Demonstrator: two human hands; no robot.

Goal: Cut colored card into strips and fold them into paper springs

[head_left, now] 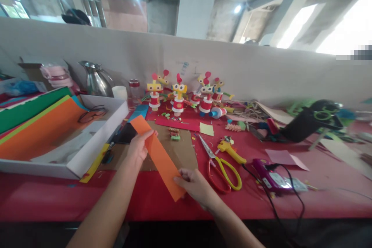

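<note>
Bare forearms (pixel 107 197) stretch over a red-covered table (pixel 250 206) as the left hand (pixel 138 148) pinches an orange paper strip (pixel 161 159) near its far end and the right hand (pixel 197 186) grips its near end, both holds narrow. Slanting above a brown board (pixel 186 151), left of scissors (pixel 207 147), the strip looks light and flexible, apt to crease under pressure; its edges near the ends appear the best places for a gentle grasp. Colorful toy figures (pixel 178 104) stand beyond, before a wall (pixel 130 46)

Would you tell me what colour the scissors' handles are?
The scissors' handles are red and yellow, best seen in the head view.
</note>
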